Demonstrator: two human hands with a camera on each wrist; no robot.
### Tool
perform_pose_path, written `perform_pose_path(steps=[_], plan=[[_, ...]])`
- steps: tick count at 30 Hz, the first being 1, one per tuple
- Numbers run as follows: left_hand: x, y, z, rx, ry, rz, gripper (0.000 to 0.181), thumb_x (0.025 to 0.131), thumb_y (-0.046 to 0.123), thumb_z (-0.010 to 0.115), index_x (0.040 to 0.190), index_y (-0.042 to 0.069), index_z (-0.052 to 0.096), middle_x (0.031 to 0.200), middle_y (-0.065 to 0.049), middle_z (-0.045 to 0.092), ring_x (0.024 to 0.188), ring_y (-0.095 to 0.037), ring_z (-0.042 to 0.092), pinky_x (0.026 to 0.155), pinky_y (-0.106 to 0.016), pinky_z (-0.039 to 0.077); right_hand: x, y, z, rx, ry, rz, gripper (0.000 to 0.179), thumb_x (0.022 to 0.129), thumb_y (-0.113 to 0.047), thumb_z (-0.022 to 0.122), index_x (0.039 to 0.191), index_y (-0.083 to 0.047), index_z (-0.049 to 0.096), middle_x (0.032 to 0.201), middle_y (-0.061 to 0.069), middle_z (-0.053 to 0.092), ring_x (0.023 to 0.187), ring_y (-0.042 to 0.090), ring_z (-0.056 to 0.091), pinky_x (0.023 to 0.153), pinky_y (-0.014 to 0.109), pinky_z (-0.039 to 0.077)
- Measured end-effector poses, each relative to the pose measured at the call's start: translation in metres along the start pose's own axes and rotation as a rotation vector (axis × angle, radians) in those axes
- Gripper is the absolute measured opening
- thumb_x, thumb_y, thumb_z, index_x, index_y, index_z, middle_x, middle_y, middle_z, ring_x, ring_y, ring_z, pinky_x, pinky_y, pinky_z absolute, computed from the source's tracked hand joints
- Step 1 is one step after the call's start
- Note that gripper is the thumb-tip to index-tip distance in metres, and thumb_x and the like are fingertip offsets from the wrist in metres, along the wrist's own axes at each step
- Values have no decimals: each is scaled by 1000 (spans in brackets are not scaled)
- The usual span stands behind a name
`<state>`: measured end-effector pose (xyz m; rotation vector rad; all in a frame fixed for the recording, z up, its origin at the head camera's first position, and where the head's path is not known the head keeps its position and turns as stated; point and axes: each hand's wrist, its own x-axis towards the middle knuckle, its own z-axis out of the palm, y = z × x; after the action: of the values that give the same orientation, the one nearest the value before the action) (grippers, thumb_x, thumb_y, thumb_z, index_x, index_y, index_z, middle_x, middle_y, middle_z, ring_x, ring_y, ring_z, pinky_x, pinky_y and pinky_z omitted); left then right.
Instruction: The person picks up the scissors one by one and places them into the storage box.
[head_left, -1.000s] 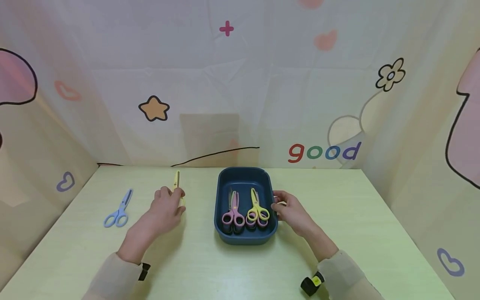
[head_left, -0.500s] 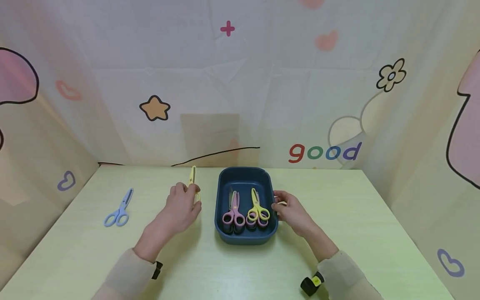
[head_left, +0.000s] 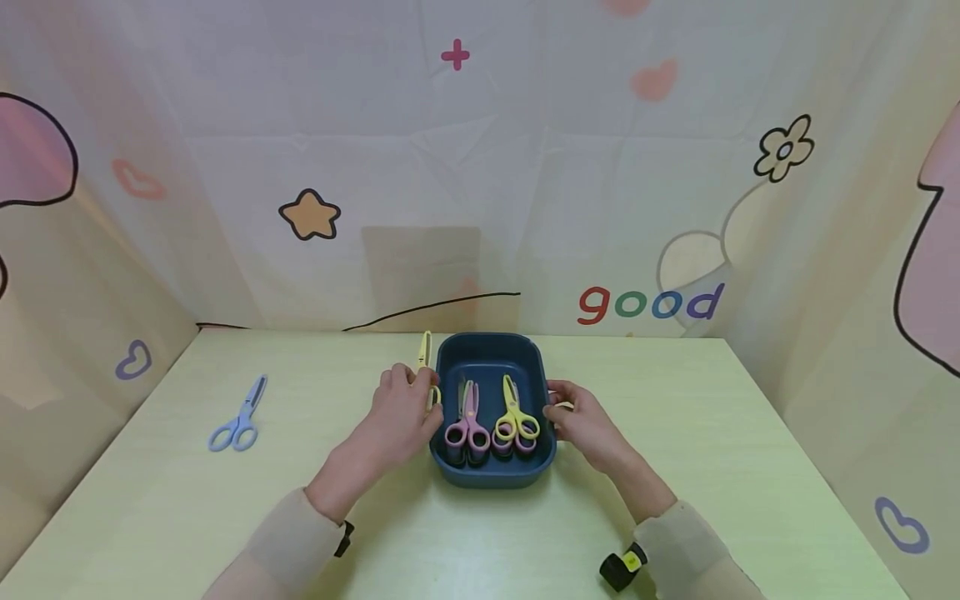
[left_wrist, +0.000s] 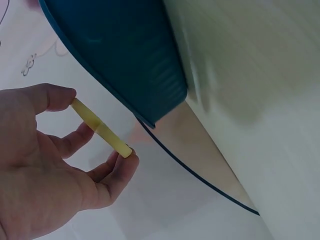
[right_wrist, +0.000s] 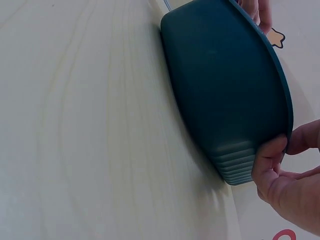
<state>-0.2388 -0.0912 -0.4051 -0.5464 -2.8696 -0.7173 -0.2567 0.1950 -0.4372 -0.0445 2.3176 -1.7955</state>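
My left hand [head_left: 403, 414] pinches a pair of yellow scissors [head_left: 425, 350], blades pointing away from me, at the left rim of a dark blue bin [head_left: 491, 479]. In the left wrist view the scissors [left_wrist: 100, 128] show edge-on between thumb and fingertips, held up beside the bin. My right hand [head_left: 587, 421] grips the bin's right wall; the right wrist view has its thumb and fingers [right_wrist: 270, 159] on either side of the rim. Inside the bin lie pink scissors [head_left: 471, 417] on the left and yellow scissors [head_left: 516, 417] over another pink-handled pair on the right.
Blue scissors [head_left: 242, 425] lie on the pale wooden table [head_left: 480, 550], left of my left arm. A printed curtain [head_left: 420, 150] closes off the back and both sides of the table.
My left hand has carried the yellow scissors rightward, from the table's left-middle to the bin's left rim. My right hand and the bin have stayed in place.
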Motion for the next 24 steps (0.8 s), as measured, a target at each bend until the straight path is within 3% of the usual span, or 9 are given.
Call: perform_pose_path(steps=[10, 17, 24], plan=[[5, 21, 10, 12, -68, 58, 35, 98, 18, 65, 126, 0, 55, 105, -18, 44, 100, -33, 41, 81, -43, 43, 0, -2, -1, 3, -1, -8, 47, 104, -3, 49, 149, 7, 40, 122, 19, 46, 107, 32, 51, 82, 32, 56], [6, 37, 19, 12, -76, 79, 33, 98, 18, 63, 126, 0, 56, 108, -20, 46, 101, -33, 43, 80, -40, 44, -1, -3, -1, 9, 7, -1, 48, 104, -3, 50, 149, 6, 40, 123, 19, 46, 107, 32, 52, 82, 31, 56], [6, 46, 31, 116, -126, 105, 29, 100, 21, 63, 121, 1, 59, 105, -22, 48, 96, -35, 43, 80, -42, 44, -2, -2, 1, 32, -6, 0, 48, 104, -2, 49, 149, 8, 38, 123, 21, 45, 106, 31, 51, 79, 29, 56]])
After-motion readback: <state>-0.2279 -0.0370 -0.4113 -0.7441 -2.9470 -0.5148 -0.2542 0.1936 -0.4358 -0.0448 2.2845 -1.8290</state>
